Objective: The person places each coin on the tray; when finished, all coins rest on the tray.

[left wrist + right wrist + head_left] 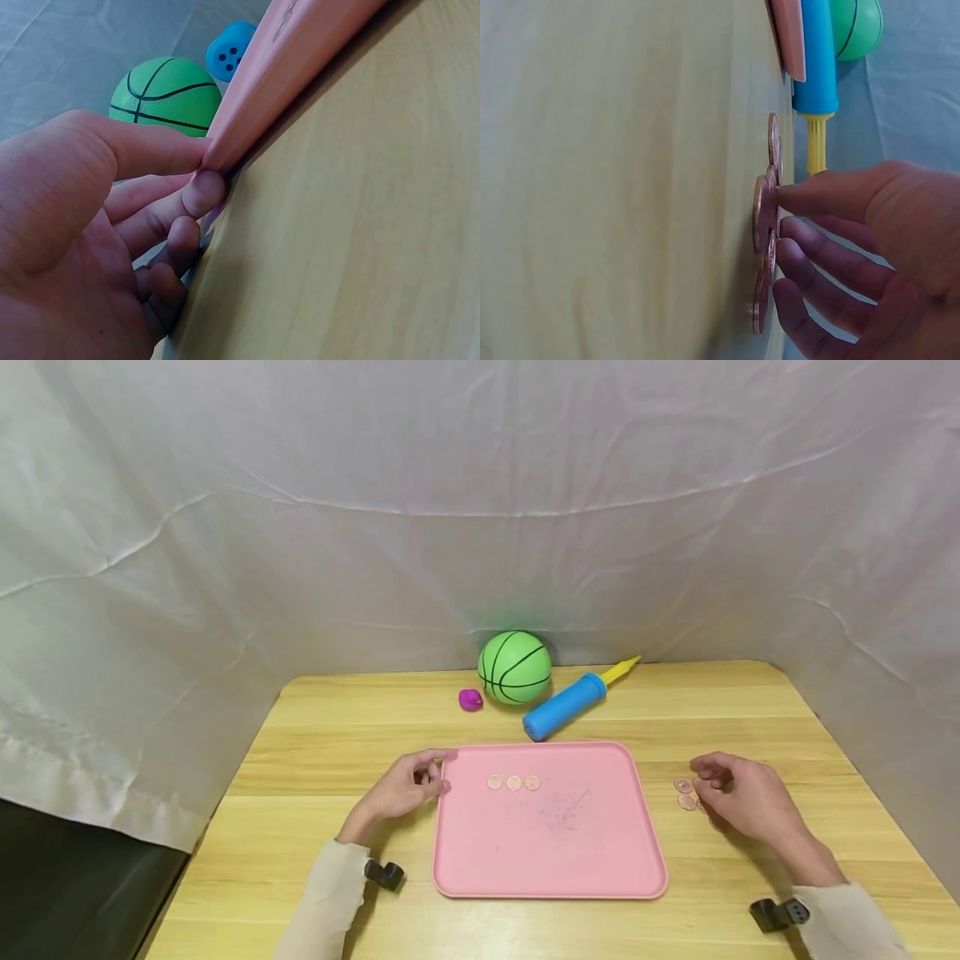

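Observation:
My left hand is at the upper left corner of a pink tray. In the left wrist view its thumb and a finger pinch the tray's rim, while the other fingers curl below. Three copper-coloured coins lie in a row inside the tray. Right of the tray, my right hand is low over several loose copper coins on the table. In the right wrist view its thumb touches the coins, and the loosely bent fingers are beside them; part of the group is hidden from the head view.
Behind the tray are a green ball with black lines, a small purple rubber duck and a blue hand pump with a yellow nozzle. The wooden table ends at a grey curtain at the back.

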A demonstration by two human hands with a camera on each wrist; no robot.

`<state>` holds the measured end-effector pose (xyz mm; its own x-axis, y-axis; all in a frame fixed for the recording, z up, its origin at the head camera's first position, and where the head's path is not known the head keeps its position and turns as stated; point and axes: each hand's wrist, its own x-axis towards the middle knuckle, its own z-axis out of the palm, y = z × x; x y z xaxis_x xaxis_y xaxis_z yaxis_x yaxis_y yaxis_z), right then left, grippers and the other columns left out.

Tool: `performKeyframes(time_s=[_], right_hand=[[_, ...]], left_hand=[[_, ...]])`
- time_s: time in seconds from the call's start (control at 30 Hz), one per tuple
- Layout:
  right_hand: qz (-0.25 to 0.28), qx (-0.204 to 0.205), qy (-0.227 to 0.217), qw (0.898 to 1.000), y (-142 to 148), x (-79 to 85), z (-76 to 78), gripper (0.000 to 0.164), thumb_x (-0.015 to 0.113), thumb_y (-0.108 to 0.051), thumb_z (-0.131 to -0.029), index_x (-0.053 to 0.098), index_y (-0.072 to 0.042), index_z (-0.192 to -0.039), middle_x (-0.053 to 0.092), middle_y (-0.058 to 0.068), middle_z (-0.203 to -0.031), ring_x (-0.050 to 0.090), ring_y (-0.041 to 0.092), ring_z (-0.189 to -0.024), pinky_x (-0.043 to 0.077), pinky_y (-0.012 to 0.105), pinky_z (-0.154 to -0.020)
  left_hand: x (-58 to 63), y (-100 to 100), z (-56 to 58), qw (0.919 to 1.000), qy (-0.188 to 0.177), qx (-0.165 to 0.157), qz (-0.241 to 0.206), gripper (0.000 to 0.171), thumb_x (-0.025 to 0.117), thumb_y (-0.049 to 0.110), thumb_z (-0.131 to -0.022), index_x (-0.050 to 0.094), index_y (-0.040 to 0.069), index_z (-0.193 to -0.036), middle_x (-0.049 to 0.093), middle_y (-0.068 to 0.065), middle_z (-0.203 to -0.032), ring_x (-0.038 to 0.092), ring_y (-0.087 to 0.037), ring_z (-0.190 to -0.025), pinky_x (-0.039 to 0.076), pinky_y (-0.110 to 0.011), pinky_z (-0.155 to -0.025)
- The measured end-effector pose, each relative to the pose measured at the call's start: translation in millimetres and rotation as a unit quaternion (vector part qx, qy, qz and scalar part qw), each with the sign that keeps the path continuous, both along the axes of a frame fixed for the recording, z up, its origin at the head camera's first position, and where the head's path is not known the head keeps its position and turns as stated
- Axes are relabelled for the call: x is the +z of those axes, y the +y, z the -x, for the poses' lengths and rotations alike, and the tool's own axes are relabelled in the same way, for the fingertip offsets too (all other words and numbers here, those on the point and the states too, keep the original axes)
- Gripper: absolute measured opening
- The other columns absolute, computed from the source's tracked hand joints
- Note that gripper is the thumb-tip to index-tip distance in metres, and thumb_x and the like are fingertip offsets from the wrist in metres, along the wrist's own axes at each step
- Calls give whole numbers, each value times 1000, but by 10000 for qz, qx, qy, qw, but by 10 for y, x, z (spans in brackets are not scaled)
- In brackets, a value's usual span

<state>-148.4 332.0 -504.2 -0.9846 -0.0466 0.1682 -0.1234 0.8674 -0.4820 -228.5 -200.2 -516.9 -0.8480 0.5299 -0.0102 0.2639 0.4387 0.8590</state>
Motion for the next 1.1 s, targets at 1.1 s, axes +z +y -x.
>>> performKeyframes(time_s=[1.1], right_hand=[[38,259,-599,9979,-35,67,123,17,76,-5,-97,71,0,-112,66,3,-85,57,16,-77,46,28,-68]], left_hand=[[8,5,6,10000,26,-5,19,53,72,1,-100,59,-7,-151,68,-14,-92,51,-12,-78,43,-18,-71]])
